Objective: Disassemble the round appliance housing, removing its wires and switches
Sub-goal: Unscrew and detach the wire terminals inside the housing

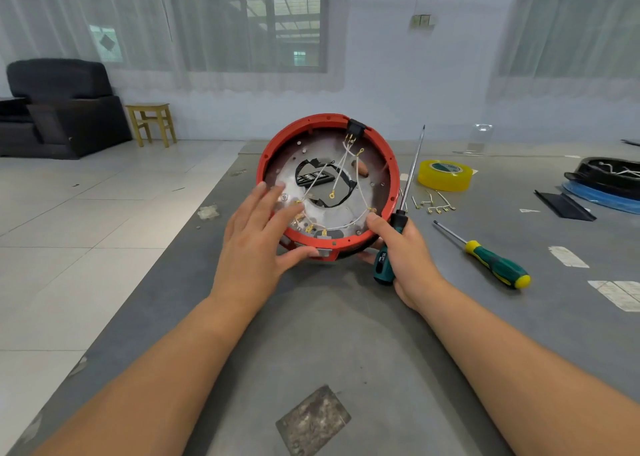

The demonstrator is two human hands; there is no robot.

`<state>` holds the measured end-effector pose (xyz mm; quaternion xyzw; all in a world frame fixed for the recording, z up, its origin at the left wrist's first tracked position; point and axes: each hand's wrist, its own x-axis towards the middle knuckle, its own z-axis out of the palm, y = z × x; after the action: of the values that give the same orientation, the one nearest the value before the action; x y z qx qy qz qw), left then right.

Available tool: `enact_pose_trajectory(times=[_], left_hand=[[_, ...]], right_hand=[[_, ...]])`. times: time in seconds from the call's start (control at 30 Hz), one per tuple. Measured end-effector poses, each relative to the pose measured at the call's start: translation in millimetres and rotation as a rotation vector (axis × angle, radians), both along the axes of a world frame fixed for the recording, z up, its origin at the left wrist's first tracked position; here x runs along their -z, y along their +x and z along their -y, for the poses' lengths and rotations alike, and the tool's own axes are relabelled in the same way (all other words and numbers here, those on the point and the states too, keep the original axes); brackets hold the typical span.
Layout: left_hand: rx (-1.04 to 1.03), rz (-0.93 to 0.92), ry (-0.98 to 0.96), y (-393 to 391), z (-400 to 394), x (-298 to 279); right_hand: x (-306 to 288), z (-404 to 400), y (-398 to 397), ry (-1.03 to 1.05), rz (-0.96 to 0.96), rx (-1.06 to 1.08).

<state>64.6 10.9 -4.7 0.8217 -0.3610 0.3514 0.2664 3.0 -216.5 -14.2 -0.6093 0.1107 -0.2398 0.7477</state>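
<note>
**Steady the housing, then free the wires at the near rim**

The round red housing (327, 185) is tilted up on the grey bench (346, 334), its open side facing the person. The left hand (256, 237) has its fingers (277, 206) spread and straight, lying over the near-left rim, thumb under the edge. The right hand (401, 247) grips a teal-handled screwdriver (403, 213), shaft pointing up past the right rim, thumb pressing on the rim. White wires (341, 170) run from the black switch (356, 129), far from the fingers, to brass terminals just beneath the left fingertips. Best to keep the left palm bracing the rim and work the tip at those near terminals, levering gently so nothing snaps.
</note>
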Motion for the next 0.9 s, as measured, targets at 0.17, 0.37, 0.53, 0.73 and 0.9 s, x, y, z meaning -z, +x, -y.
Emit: enact_pose_trajectory(times=[0.17, 0.37, 0.53, 0.73, 0.9], left_hand=[[-0.036, -0.547, -0.447, -22.0, 18.6, 7.4], [0.288, -1.375, -0.836, -29.1, 36.9, 5.5], [0.449, -1.545, -0.983, -30.0, 38.4, 3.9], [0.46, -1.572, -0.969, -26.3, 36.4, 4.6], [0.485, -1.567, -0.947, -23.2, 34.2, 6.6]], right_hand=[[-1.9, 1.3, -1.7, 0.058, 0.039, 0.032], [-4.2, 0.1, -5.5, 0.082, 0.06, 0.031], [-6.0, -2.6, -9.0, 0.039, 0.066, 0.008], [-9.4, -7.0, -12.1, -0.015, 0.063, -0.019], [-11.2, -10.2, -15.2, -0.046, 0.073, -0.046]])
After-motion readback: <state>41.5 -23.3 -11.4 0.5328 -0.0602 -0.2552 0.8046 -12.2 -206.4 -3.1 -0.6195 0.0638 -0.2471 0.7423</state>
